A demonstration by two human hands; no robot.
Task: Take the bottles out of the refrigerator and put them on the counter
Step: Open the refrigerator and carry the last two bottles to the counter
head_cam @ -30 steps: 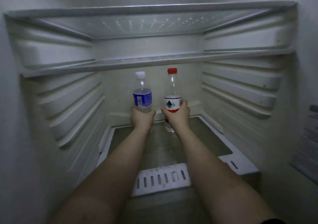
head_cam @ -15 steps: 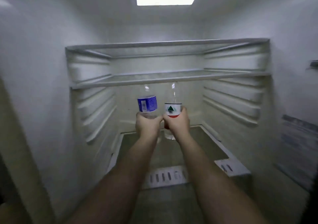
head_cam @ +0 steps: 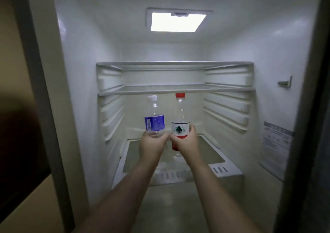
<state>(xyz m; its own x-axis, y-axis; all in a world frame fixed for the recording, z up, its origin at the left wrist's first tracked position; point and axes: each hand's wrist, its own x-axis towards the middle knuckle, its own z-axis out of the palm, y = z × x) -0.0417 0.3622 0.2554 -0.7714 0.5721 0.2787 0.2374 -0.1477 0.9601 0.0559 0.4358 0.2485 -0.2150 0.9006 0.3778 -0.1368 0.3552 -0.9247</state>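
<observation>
Both my arms reach into the open refrigerator (head_cam: 85, 89). My left hand (head_cam: 151, 144) is shut around the lower part of a clear bottle with a blue label (head_cam: 154, 118) and a white cap. My right hand (head_cam: 186, 143) grips a clear bottle with a red cap and a white-and-red label (head_cam: 180, 123). Both bottles are upright, side by side and almost touching, held above the glass floor shelf (head_cam: 205, 152). Their caps sit just below the lower wire shelf (head_cam: 175, 89).
A second shelf (head_cam: 175, 64) runs above the first. A lit lamp (head_cam: 177, 21) is in the fridge ceiling. Ribbed side walls flank the compartment. A white vented strip (head_cam: 219, 170) edges the floor shelf. A sticker (head_cam: 276, 143) is on the right wall. The fridge frame (head_cam: 41, 89) stands at the left.
The view has pulled back and tilted up, so the fridge ceiling lamp and frame show. Both hands, still holding the bottles, have come towards me and lifted off the floor shelf.
</observation>
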